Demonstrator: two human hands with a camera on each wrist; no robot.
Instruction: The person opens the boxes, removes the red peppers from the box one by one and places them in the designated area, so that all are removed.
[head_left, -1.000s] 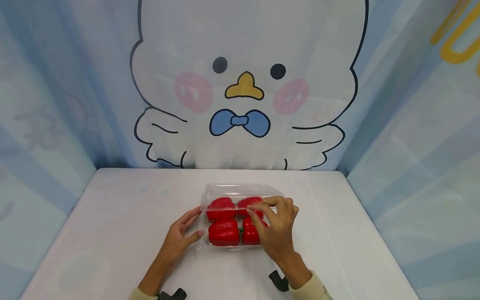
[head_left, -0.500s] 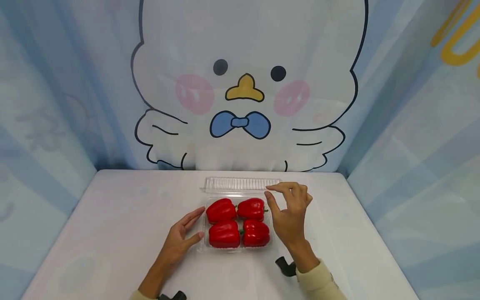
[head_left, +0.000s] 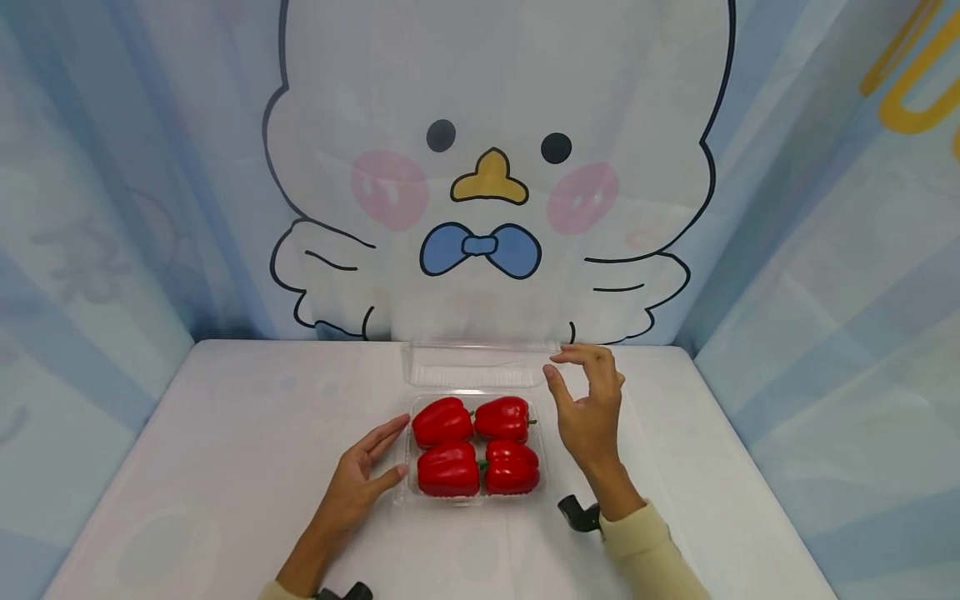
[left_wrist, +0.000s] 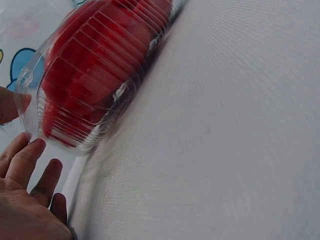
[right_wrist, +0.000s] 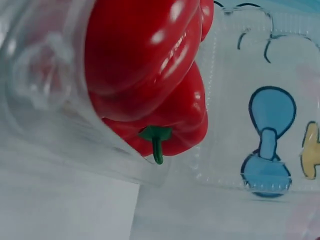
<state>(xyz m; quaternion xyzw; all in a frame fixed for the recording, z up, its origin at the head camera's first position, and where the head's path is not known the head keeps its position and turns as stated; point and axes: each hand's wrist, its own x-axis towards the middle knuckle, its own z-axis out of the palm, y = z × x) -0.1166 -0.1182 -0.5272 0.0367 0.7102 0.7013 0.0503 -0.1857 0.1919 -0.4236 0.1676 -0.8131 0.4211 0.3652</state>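
Observation:
A clear plastic clamshell container (head_left: 474, 501) holds several red bell peppers (head_left: 448, 468) with green stems. Its see-through lid (head_left: 471, 376) is swung back toward the curtain. My left hand (head_left: 358, 477) rests against the container's left side, with fingers and thumb spread apart. In the left wrist view, fingertips (left_wrist: 36, 145) touch the ribbed wall near the rim. My right hand (head_left: 590, 408) hovers by the lid's right edge, thumb and forefinger bent with a small gap between them. Almost none of that hand shows in the right wrist view, where a pepper (right_wrist: 157, 95) fills the middle.
A white-covered table (head_left: 247, 433) carries the container. Behind it hangs a pale blue curtain (head_left: 487, 308) printed with a cartoon bird, and more curtain encloses both sides. Black wrist mounts (head_left: 579, 513) stick out beside the wrists.
The lid has swung up and back from above the peppers, uncovering them. My right hand has moved from the lid's front edge back and to the right. The left hand stays in place.

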